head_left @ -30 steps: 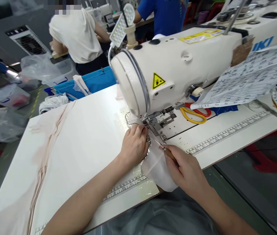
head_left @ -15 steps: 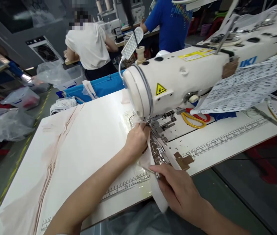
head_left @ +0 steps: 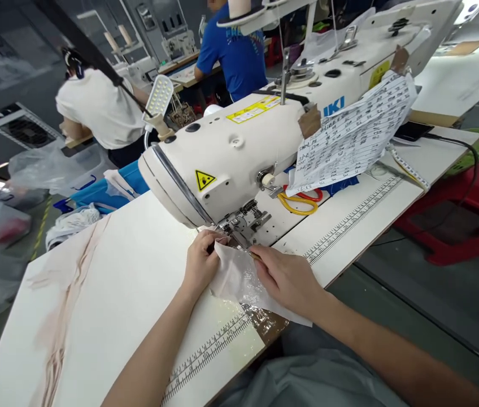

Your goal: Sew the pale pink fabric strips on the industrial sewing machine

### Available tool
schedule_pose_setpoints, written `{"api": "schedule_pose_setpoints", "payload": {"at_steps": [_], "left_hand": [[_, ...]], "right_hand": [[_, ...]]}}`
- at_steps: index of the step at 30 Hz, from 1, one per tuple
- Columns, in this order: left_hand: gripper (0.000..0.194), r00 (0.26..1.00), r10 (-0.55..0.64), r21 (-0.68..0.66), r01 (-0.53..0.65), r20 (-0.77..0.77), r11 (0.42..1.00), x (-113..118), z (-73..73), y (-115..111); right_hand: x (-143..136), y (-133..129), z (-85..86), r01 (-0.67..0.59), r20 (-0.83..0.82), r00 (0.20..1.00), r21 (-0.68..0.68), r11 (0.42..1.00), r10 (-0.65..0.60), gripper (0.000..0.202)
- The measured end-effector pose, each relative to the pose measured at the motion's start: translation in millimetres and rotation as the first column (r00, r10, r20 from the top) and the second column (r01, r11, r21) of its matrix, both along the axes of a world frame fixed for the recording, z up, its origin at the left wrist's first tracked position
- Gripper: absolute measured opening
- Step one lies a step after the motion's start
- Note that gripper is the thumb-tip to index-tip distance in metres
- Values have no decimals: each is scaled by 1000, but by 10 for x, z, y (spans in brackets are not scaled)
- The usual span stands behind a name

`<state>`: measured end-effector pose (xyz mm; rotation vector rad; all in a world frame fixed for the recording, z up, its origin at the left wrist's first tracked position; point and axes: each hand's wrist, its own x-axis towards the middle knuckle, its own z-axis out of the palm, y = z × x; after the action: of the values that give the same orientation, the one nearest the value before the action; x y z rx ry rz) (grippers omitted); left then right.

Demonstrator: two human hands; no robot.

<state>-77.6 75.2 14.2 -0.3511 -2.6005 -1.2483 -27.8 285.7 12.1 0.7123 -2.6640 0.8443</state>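
Here are the left hand's fingers, curled and pinching the upper edge of the pale fabric [head_left: 233, 274], right beside the needle area of the sewing machine [head_left: 222, 150]; that is the left hand [head_left: 201, 261]. And just across, the right hand [head_left: 292, 280] has thumb and forefinger closed around a slim tool [head_left: 255, 256], its tip pointing at the metal parts under the machine head. Its other fingers are folded, partly out of sight.

The pale fabric hangs between the two sets of fingers and spreads toward the wearer, over the table's near edge, with glossy clear tape [head_left: 260, 319] showing below it. Now outward: a printed ruler strip [head_left: 209, 351] runs nearer the wearer than the left fingers, another scale [head_left: 353, 220] off to the right of the right fingers. Beyond those right fingers lie yellow-and-red scissors [head_left: 299, 203], then a handwritten sheet [head_left: 345, 138] leaning by the machine, and a measuring tape [head_left: 409, 168] farther right.

Left of the left fingers, the white table [head_left: 138, 277] carries a gathered, sheer pinkish cloth [head_left: 59, 316]. Well past the fingers, a person in white [head_left: 99, 107] and a person in blue [head_left: 237, 56] sit at other stations.
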Motion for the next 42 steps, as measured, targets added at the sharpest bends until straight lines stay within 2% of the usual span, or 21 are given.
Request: {"api": "schedule_pose_setpoints", "payload": {"at_steps": [13,22,28,33,42], "left_hand": [[16,999,16,-26,-15,38,1000,-2,26,18],[19,1000,16,-60,-15,22,998,-13,-13,17],[17,998,30,-211,-39,-49,977,-44,-46,53],[10,991,-25,-320,-19,-133,947,-63,-87,42],[18,998,50,-216,-58,-45,975,-42,-36,36]], "right_hand": [[-22,-14,4,9,5,1000,44,999,-10,29],[-39,-39,-3,2,24,1000,89,996,-4,27],[-20,-45,1,6,8,1000,131,991,-7,25],[-9,-37,49,-11,15,1000,167,986,8,23],[-22,-7,1,3,66,998,82,997,-8,24]]}}
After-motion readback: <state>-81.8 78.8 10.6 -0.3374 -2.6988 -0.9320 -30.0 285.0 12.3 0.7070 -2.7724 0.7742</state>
